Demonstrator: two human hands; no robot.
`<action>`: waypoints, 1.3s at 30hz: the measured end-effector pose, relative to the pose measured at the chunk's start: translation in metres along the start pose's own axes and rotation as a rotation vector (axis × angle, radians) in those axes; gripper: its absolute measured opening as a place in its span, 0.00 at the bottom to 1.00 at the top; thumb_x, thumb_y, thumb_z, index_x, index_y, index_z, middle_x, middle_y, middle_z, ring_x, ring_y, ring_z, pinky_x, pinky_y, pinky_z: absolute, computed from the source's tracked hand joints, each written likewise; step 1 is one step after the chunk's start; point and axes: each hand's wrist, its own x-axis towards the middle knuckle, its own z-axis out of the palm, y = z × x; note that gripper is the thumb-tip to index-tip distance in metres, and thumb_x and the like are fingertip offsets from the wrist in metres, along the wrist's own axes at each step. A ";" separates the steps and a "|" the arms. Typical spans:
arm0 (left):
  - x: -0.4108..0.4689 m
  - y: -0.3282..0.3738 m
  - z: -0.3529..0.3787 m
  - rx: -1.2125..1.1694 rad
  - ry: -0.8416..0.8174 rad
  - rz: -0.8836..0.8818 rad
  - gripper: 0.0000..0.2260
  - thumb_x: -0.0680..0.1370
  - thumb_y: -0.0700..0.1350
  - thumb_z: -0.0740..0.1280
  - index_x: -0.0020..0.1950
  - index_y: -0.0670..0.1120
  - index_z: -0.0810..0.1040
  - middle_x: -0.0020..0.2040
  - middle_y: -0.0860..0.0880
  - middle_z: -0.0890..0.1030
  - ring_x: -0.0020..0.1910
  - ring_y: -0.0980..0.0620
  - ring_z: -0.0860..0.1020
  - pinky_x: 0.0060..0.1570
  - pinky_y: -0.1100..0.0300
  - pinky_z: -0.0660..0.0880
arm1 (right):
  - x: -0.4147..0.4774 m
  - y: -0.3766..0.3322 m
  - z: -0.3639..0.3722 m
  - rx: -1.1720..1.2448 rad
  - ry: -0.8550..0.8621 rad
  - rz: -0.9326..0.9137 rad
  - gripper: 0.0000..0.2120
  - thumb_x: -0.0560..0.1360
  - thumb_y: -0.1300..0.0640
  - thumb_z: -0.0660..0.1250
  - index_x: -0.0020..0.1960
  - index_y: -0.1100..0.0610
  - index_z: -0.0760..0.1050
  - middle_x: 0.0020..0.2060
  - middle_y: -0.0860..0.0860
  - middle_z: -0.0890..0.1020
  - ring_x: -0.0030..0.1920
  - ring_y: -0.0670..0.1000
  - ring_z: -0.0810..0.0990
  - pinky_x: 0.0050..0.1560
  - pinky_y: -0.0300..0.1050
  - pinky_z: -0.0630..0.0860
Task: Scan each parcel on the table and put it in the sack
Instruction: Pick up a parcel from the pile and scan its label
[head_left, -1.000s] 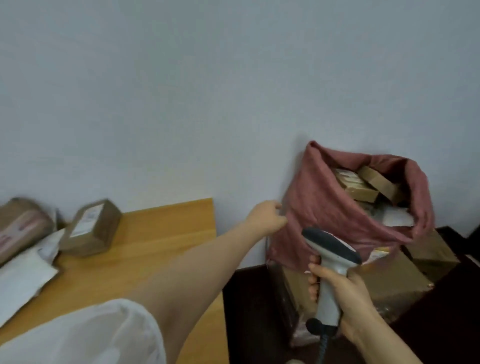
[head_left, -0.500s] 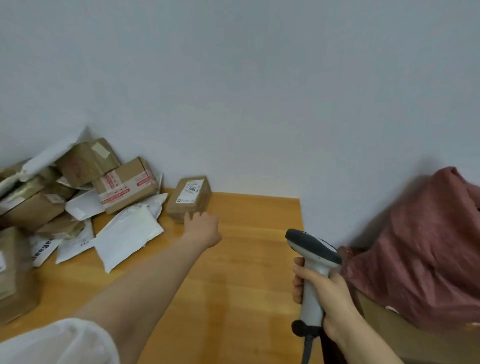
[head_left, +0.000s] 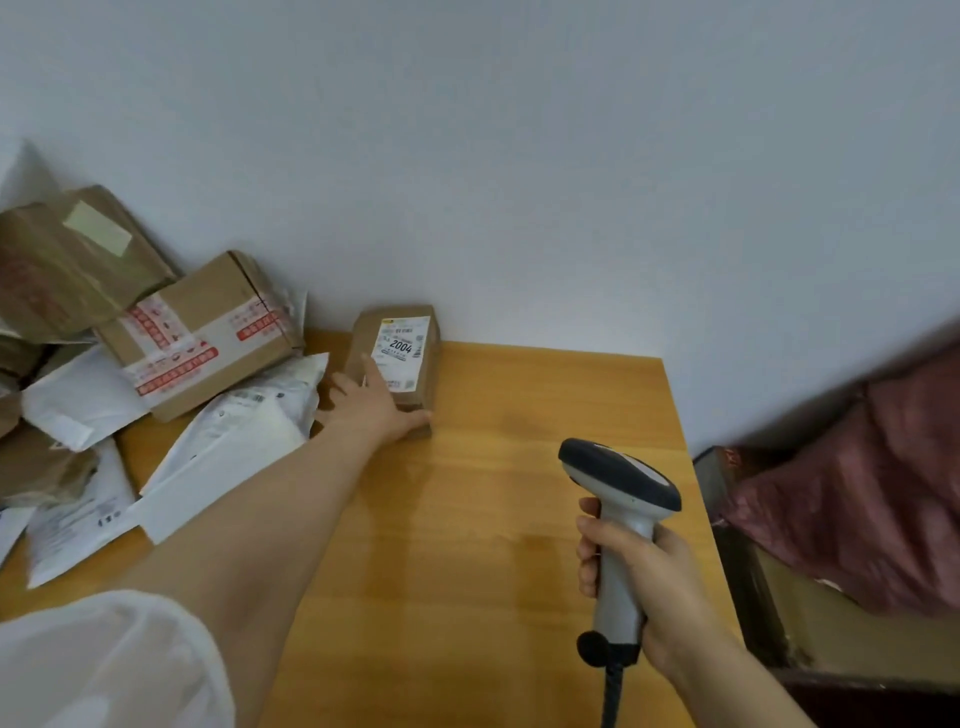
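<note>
1. The pale orange wooden table (head_left: 519, 545) fills the lower middle of the frame. A second ago the view faced the sack; it has since swung left onto the tabletop, which suggests a fresh round of pick, scan and drop is starting.
2. The dull red cloth sack (head_left: 872, 499) has slid to the right edge of the frame, blurred and only partly in view.
3. A heap of brown cardboard boxes and white plastic mailers (head_left: 208, 332) crowds the left side. With so many unscanned, the task looks far from finished.
4. The left hand (head_left: 371, 408) was at the sack's mouth a second ago and just short of the parcel half a second ago. Now it lies on the parcel with its fingers spread and fairly straight, the thumb at the near end, not yet closed round it.
5. The small brown cardboard parcel (head_left: 415, 379) lies flat in the upper middle of the frame, at the table's back edge by the grey wall (head_left: 519, 182), just right of the heap.
6. The grey handheld scanner with a dark head (head_left: 618, 499) sits at lower right, well apart from the parcel. The right hand (head_left: 649, 577) is wrapped round its handle, as before.
7. The parcel's white label (head_left: 405, 340) faces up and reads "2004". The forefinger covers its lower left part.
</note>
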 end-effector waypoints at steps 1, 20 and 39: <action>0.002 -0.002 0.003 0.003 -0.003 0.030 0.53 0.69 0.67 0.68 0.77 0.48 0.36 0.75 0.35 0.48 0.73 0.36 0.54 0.68 0.39 0.60 | 0.003 0.003 0.002 -0.001 0.014 0.010 0.08 0.74 0.67 0.69 0.53 0.65 0.78 0.30 0.58 0.77 0.27 0.54 0.73 0.30 0.47 0.72; -0.131 0.005 0.039 -0.097 -0.036 0.366 0.26 0.78 0.55 0.59 0.75 0.50 0.61 0.69 0.44 0.65 0.67 0.45 0.66 0.62 0.51 0.70 | 0.010 0.025 -0.010 -0.124 0.209 0.079 0.08 0.73 0.60 0.73 0.47 0.57 0.74 0.42 0.56 0.78 0.43 0.57 0.78 0.48 0.57 0.80; -0.123 -0.021 -0.014 -1.269 -0.369 0.017 0.19 0.72 0.43 0.73 0.60 0.50 0.72 0.60 0.43 0.77 0.57 0.43 0.76 0.54 0.45 0.77 | -0.001 0.012 0.003 0.041 -0.037 0.131 0.16 0.70 0.60 0.76 0.55 0.61 0.76 0.48 0.59 0.83 0.49 0.59 0.83 0.46 0.57 0.82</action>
